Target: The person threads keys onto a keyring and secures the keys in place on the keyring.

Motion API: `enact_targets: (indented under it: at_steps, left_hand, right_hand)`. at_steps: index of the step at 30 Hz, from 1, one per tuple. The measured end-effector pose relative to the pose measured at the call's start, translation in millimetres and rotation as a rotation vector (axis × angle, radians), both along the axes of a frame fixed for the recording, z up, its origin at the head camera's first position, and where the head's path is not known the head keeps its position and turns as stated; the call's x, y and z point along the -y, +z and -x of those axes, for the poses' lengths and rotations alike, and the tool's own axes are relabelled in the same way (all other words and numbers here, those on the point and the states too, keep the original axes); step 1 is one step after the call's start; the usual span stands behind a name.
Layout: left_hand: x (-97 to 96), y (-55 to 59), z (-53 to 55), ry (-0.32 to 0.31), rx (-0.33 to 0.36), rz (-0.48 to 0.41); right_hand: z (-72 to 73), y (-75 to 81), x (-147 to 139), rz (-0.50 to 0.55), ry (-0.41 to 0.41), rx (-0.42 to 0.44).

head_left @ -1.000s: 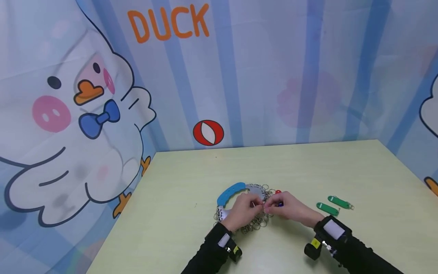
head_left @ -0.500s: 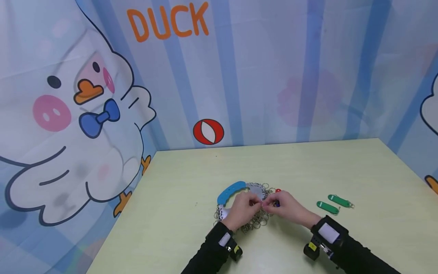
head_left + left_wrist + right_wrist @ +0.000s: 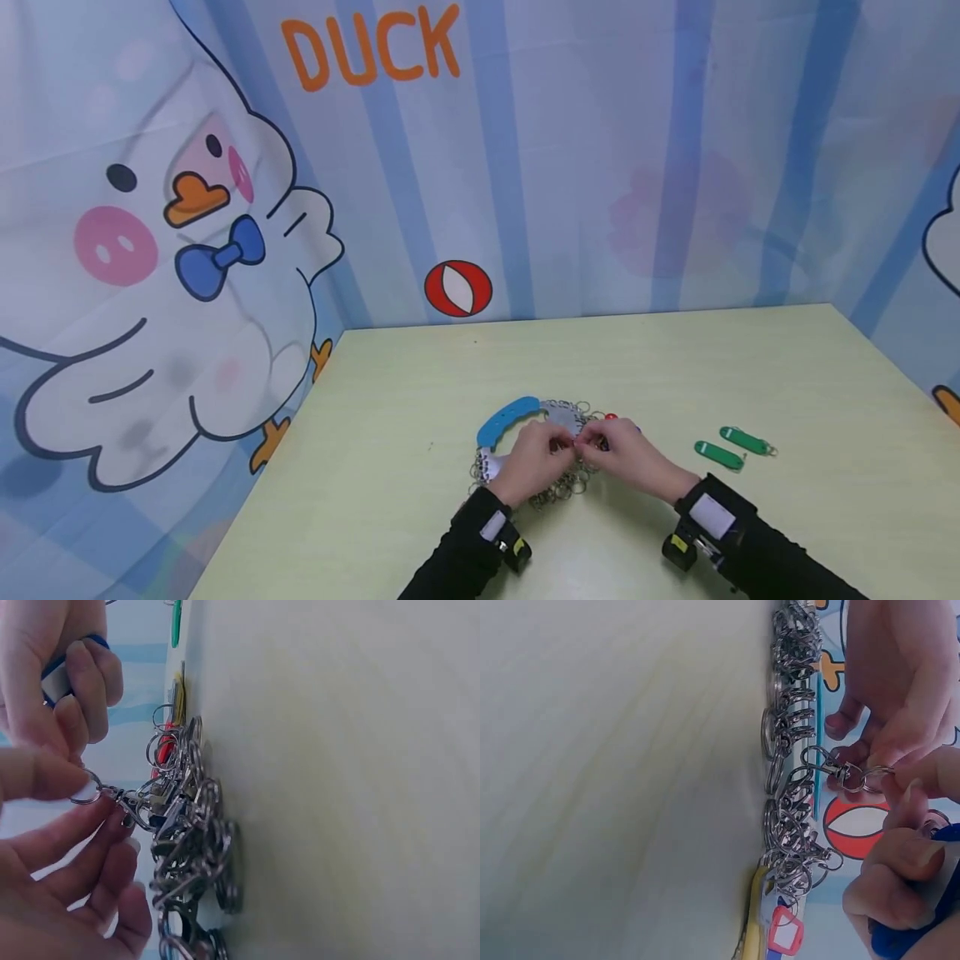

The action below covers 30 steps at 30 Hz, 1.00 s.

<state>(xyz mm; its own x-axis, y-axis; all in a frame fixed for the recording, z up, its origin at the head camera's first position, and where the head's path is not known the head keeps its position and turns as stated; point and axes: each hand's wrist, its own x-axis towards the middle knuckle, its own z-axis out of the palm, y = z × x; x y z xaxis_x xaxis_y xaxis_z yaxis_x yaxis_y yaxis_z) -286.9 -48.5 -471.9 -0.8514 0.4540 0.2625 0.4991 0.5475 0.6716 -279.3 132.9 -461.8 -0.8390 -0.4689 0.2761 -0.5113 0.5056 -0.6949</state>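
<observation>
My left hand [image 3: 531, 458] pinches a small split ring [image 3: 88, 796] on a silver swivel clasp [image 3: 825, 766]. The clasp hangs among several like it on a round metal holder [image 3: 561, 418] with a blue curved strip [image 3: 506, 422]. My right hand [image 3: 628, 452] meets the left at the ring, thumb and fingertip against it. Its other fingers curl round a blue key tag [image 3: 896, 937] with a white label, mostly covered by the fingers. Whether the tag's own ring touches the split ring I cannot tell.
Two green key tags [image 3: 718, 455] lie to the right on the pale table [image 3: 420, 517]. A red tag [image 3: 787, 931] and a yellow tag [image 3: 755, 915] lie at the holder's right end. A cartoon cloth [image 3: 570, 167] stands behind the table.
My right hand and forearm have shifted slightly to the left, and its wrist has turned a little. My left hand stays in nearly the same place.
</observation>
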Motion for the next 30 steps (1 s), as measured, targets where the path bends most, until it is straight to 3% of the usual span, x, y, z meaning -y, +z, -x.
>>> enact_targets:
  at_steps: [7, 18, 21, 26, 30]
  left_hand:
    - [7.5, 2.1, -6.9, 0.0, 0.094, -0.059]
    - [5.7, 1.7, -5.8, -0.001, 0.056, -0.102]
    - [3.3, 0.6, -5.4, 0.02, 0.036, -0.119]
    - [0.7, 3.2, -6.6, 0.057, 0.017, -0.127]
    - [1.2, 4.2, -7.9, 0.058, 0.039, -0.12]
  right_hand:
    - [2.0, -1.4, 2, 0.009, -0.036, 0.019]
    - [-0.6, 0.2, -1, 0.022, -0.061, 0.082]
    - [-1.2, 2.2, -2, 0.075, -0.047, 0.175]
    - [-2.9, 10.3, -5, 0.245, -0.012, 0.421]
    - [-2.9, 13.0, -10, 0.279, 0.011, 0.476]
